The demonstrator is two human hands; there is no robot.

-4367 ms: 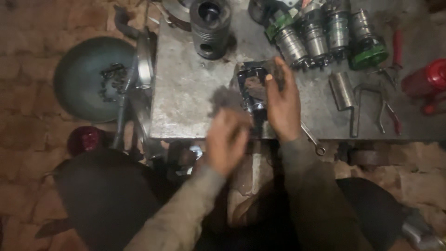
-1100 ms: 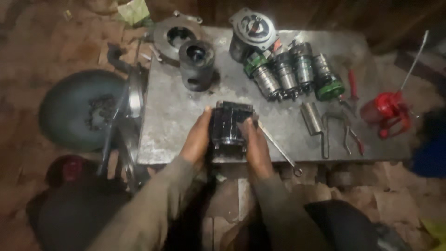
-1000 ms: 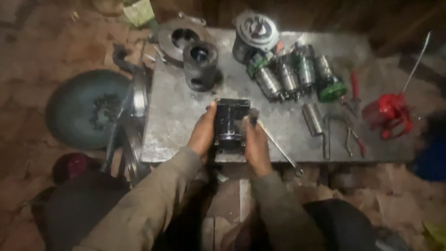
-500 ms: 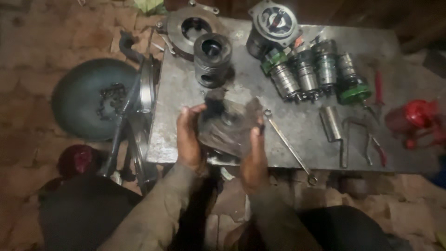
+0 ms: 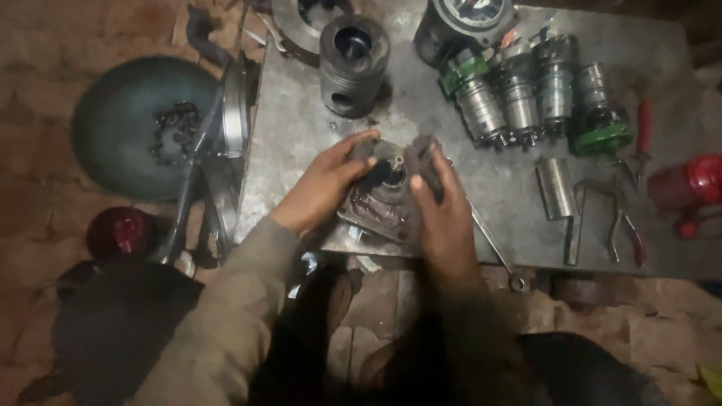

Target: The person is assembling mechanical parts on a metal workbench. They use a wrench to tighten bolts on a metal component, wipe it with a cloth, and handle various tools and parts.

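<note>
A dark, greasy metal housing block (image 5: 385, 197) lies tilted on the near edge of the steel table (image 5: 301, 150). My left hand (image 5: 325, 184) grips its left side, thumb on the top rim. My right hand (image 5: 440, 214) presses a dark rag (image 5: 423, 162) against the block's right top. A round opening shows in the block's upper face between both hands.
A piston (image 5: 352, 54) stands behind the block. Several cylindrical pump parts (image 5: 526, 94) lie at the back right. A long wrench (image 5: 492, 244), a metal sleeve (image 5: 555, 188), red-handled pliers (image 5: 639, 143) and a red can (image 5: 696, 184) are to the right. A round dark pan with a chain (image 5: 139, 124) sits left.
The block has been turned from upright to lying tilted on the table. My right hand has moved onto its top with the rag. The camera has come closer.
</note>
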